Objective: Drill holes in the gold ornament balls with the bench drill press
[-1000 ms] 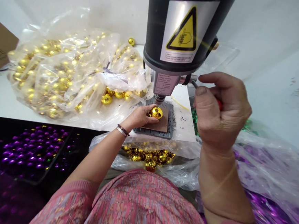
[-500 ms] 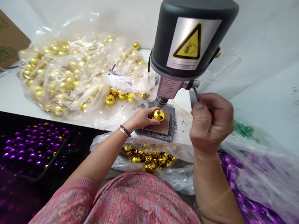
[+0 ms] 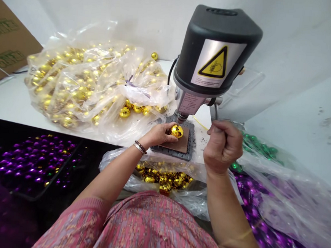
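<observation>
Between the thumb and fingers of my left hand (image 3: 160, 134) is a shiny gold ball (image 3: 177, 132) with mirror-like facets. It rests on a brown board (image 3: 178, 145) lying on the grey base (image 3: 190, 151) of a small drill press (image 3: 216, 63). Right above the ball is the drill chuck (image 3: 181, 117); the bit reaches its top, and whether it is inside the ball I cannot tell. My right hand (image 3: 223, 145) is closed around the end of the press's feed lever (image 3: 216, 112), whose grip is hidden by the fingers.
A large clear bag of gold balls (image 3: 79, 83) covers the left of the white table (image 3: 0, 105). An open bag of gold balls (image 3: 165, 179) sits before my lap. Purple balls (image 3: 36, 161) lie lower left; bags of green balls (image 3: 255, 144) and purple pieces (image 3: 261, 212) are at right.
My right hand has moved down and a little left with the lever. The left hand still holds the gold ball under the drill. The camera view has tilted up slightly.
</observation>
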Action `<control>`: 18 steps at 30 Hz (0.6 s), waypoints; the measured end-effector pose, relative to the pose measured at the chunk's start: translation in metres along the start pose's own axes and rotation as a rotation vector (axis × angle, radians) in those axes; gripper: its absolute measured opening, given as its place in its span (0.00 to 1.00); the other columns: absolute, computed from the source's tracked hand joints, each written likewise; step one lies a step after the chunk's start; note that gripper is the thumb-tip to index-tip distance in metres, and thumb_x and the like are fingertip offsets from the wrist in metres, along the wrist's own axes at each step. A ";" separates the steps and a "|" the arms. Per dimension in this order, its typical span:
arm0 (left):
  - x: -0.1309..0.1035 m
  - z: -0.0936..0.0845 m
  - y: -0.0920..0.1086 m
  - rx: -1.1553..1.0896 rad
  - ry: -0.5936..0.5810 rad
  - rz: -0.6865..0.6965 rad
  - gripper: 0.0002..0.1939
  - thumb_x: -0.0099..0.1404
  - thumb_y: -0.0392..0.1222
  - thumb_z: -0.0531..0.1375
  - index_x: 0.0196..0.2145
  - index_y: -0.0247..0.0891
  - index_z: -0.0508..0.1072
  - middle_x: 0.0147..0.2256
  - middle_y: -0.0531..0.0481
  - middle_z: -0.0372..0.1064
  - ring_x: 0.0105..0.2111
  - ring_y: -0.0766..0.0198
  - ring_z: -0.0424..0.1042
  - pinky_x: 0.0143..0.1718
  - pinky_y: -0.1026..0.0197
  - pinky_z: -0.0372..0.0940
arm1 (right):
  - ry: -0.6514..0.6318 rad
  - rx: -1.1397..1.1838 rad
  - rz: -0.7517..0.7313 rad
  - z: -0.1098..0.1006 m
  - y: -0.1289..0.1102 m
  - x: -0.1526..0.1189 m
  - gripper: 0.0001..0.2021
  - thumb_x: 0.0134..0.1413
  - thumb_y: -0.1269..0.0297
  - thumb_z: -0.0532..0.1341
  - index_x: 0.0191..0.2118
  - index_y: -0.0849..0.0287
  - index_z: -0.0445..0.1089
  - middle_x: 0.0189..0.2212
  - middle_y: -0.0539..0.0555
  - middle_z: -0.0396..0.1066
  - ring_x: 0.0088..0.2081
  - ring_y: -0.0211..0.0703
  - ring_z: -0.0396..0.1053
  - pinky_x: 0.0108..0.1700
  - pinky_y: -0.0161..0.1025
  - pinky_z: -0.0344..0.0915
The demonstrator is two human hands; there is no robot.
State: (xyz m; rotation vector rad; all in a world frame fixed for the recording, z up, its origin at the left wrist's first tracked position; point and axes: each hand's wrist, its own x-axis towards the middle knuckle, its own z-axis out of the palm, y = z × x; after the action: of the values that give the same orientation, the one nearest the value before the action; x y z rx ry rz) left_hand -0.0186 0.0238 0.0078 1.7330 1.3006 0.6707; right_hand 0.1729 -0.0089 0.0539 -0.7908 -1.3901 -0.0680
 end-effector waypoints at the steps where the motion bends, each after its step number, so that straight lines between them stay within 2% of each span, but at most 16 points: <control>1: 0.000 0.000 0.000 -0.001 -0.001 -0.001 0.29 0.55 0.45 0.70 0.55 0.38 0.77 0.41 0.52 0.80 0.42 0.58 0.76 0.45 0.61 0.69 | 0.025 0.004 0.013 0.001 -0.003 0.006 0.07 0.64 0.65 0.58 0.42 0.54 0.74 0.29 0.47 0.72 0.28 0.32 0.70 0.33 0.34 0.69; 5: -0.001 0.001 -0.001 -0.004 0.022 -0.025 0.33 0.55 0.44 0.70 0.59 0.36 0.75 0.44 0.48 0.80 0.44 0.57 0.76 0.48 0.60 0.69 | 0.064 0.063 0.067 0.010 -0.018 0.053 0.12 0.67 0.58 0.56 0.44 0.58 0.73 0.31 0.49 0.71 0.25 0.27 0.65 0.29 0.33 0.64; 9: -0.003 0.004 -0.006 -0.079 0.015 -0.006 0.37 0.53 0.41 0.70 0.61 0.37 0.72 0.49 0.48 0.78 0.48 0.55 0.75 0.54 0.56 0.69 | -0.004 0.113 0.111 0.017 -0.021 0.093 0.14 0.68 0.57 0.55 0.38 0.62 0.71 0.25 0.46 0.65 0.22 0.25 0.59 0.26 0.30 0.59; 13: -0.022 0.001 -0.011 -0.135 -0.001 0.059 0.36 0.53 0.40 0.70 0.60 0.36 0.73 0.51 0.47 0.77 0.50 0.56 0.75 0.54 0.57 0.69 | -0.005 0.109 0.110 0.017 -0.019 0.095 0.14 0.68 0.57 0.54 0.37 0.63 0.70 0.25 0.45 0.65 0.22 0.24 0.59 0.28 0.31 0.60; 15: -0.038 -0.006 -0.011 -0.115 -0.084 0.074 0.36 0.53 0.43 0.71 0.60 0.38 0.73 0.50 0.46 0.78 0.47 0.56 0.76 0.50 0.58 0.71 | -0.007 0.110 0.121 0.015 -0.020 0.091 0.14 0.68 0.59 0.54 0.37 0.62 0.70 0.25 0.45 0.64 0.22 0.24 0.60 0.29 0.31 0.59; 18: -0.059 -0.024 -0.011 -0.027 -0.206 0.054 0.37 0.53 0.47 0.72 0.61 0.41 0.73 0.45 0.47 0.80 0.38 0.60 0.77 0.42 0.60 0.71 | -0.003 0.125 0.137 0.014 -0.024 0.088 0.13 0.68 0.60 0.55 0.36 0.62 0.71 0.24 0.45 0.63 0.22 0.23 0.61 0.28 0.31 0.57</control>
State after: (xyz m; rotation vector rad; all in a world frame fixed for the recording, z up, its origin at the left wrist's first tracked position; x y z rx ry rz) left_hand -0.0622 -0.0236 0.0143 1.7701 1.1021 0.5219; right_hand 0.1690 0.0159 0.1427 -0.7797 -1.3258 0.1254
